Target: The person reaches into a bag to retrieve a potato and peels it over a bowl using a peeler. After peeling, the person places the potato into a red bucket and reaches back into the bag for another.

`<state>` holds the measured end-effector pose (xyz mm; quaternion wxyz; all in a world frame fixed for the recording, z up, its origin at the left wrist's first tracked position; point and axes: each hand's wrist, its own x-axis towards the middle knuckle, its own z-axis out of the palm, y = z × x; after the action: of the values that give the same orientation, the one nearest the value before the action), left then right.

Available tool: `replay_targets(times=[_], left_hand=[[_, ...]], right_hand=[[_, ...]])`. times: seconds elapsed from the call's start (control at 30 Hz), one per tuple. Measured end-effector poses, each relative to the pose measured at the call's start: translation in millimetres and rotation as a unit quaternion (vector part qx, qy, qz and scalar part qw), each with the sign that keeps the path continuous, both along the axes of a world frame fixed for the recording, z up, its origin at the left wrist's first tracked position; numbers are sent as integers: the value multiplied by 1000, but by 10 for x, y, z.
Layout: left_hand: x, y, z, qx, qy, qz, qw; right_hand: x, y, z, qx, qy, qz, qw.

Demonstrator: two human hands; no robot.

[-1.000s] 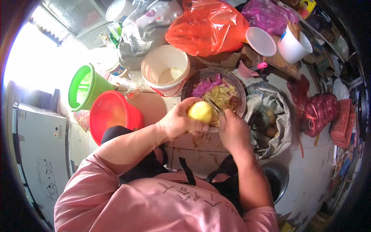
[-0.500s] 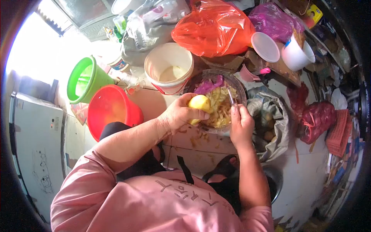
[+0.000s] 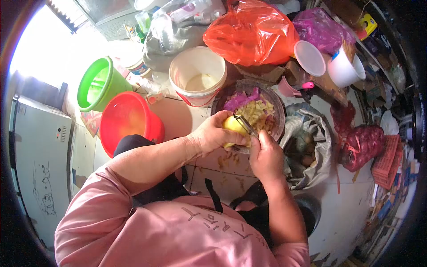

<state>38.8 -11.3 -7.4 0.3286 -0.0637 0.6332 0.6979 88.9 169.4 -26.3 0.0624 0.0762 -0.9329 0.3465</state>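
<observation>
A yellow peeled potato (image 3: 234,126) is held in my left hand (image 3: 212,133), with the thumb across its near side. My right hand (image 3: 267,156) is closed round the handle of a peeler (image 3: 244,123), whose head lies against the potato's upper right side. Both hands are over the near left part of a dark round basin (image 3: 278,98). Pale peelings (image 3: 259,112) and a piece of purple plastic (image 3: 242,99) lie in that basin.
Left stand a red basin (image 3: 126,122), a green bucket (image 3: 98,84) and a white bucket (image 3: 198,73). Right of the basin is an open sack (image 3: 311,153) with potatoes, then a red net bag (image 3: 362,147). Behind lies an orange bag (image 3: 251,33). Scraps litter the floor.
My right hand has moved left and brought the peeler from over the basin onto the potato. The view has shifted slightly.
</observation>
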Motion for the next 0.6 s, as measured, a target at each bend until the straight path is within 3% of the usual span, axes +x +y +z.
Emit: replay_targets(times=[0.07,0.13,0.17,0.23,0.5,0.6], left_hand=[[10,-3,41,22,-66,1,998],[57,-32,40,62,-39,-19,997],[85,-51,40,102,-14,-39,994],[27,-70,57,141,15,-63,988],[10,-51,29,147,-42,27,988],[-4,-54,-16,130,-78,42,988]], right_hand=[[-40,37,-18,3,-11,-14,1000],[-139,182,-117,51,-160,-82,982],[-208,495,-613,69,-99,-77,990],[-247,520,-315,-26,-139,-177,974],[-40,50,109,-154,-60,-63,984],[27,-68,83,-86,-2,-14,996]])
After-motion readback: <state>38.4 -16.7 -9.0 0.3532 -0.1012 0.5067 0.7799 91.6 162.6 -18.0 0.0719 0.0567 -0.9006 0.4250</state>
